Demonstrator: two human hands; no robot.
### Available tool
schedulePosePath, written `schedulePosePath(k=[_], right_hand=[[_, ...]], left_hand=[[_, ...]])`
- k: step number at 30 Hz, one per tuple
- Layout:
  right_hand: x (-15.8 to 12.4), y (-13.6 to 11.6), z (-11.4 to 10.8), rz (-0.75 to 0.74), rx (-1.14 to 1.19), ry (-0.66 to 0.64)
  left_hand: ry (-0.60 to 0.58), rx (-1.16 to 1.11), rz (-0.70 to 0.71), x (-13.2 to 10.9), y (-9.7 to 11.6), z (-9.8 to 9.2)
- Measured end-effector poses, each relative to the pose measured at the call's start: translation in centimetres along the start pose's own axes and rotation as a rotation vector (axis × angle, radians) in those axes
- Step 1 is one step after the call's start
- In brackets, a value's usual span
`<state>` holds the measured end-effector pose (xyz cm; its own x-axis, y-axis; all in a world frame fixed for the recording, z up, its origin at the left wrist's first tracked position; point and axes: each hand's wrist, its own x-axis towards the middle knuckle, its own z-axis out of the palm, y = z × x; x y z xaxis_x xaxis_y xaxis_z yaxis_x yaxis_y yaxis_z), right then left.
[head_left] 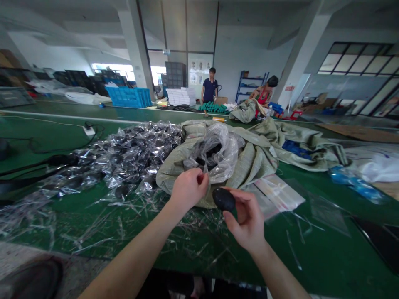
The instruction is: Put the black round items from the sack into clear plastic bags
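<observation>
My right hand [247,218] grips a black oval object [223,199] between thumb and fingers, above the green table [249,270]. To its left, the fingers of my left hand [190,187] pinch a piece of clear plastic [206,165] in front of an open woven sack [170,166]. A clear liner [229,153] lines the sack, with dark items inside. Many black objects in clear wrap [124,153] are heaped left of the sack. Flat clear bags [280,193] lie right of my right hand.
Thin plastic strips [93,232] litter the table front. A second sack [299,137] lies at the right, near blue plastic [357,185]. A power strip [89,130] is at the left. Two people stand behind the far table, near green rolls [212,107] and a blue crate [127,97].
</observation>
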<state>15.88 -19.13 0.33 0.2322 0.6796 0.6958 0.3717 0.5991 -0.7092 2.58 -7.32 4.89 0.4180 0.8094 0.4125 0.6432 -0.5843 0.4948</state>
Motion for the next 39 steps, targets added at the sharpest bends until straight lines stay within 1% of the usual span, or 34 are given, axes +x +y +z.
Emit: schedulePosePath(k=[4,6,9,12,15,18,22,25,27,30,33,36,39], right_hand=[[-0.6,-0.5,1.0,0.039,0.135,-0.078],[-0.7,-0.6,1.6,0.041,0.151,-0.095],[-0.4,-0.2,1.8,0.095,0.088,-0.036],[0.4,1.0,1.3,0.188,-0.028,0.029],[1.0,2.5,0.4,0.223,-0.169,0.02],[1.2,3.7,-0.1,0.189,-0.328,-0.062],[1.6,4.4,0.0,0.036,-0.501,-0.165],[2.3,4.6,0.1,-0.068,-0.593,-0.15],[2.8,4.9,0.1,-0.055,-0.624,-0.092],[3.1,5.7,-0.1,0.074,-0.57,-0.042],[3.0,6.7,-0.1,0.174,-0.394,-0.108],[2.9,7.2,0.0,0.195,-0.255,-0.169],[3.2,7.0,0.3,0.177,-0.252,-0.129]], left_hand=[[-0.076,0.024,-0.041,-0.2,0.6,-0.1],[-0.119,0.052,-0.044,-0.3,0.8,0.1],[-0.166,0.093,-0.005,-0.1,0.6,0.4],[-0.214,0.108,0.026,0.4,0.1,0.5],[-0.263,0.107,0.045,1.1,-0.3,0.4],[-0.3,0.118,0.041,1.8,-0.4,0.4],[-0.303,0.16,0.014,2.5,-0.2,0.9],[-0.262,0.184,0.031,3.0,-0.3,1.5],[-0.245,0.187,0.064,3.2,-0.4,1.7],[-0.263,0.185,0.126,3.7,-0.6,1.7],[-0.287,0.179,0.175,4.0,-0.9,1.5],[-0.302,0.159,0.217,4.0,-1.3,1.5],[-0.289,0.172,0.211,3.6,-1.5,1.5]])
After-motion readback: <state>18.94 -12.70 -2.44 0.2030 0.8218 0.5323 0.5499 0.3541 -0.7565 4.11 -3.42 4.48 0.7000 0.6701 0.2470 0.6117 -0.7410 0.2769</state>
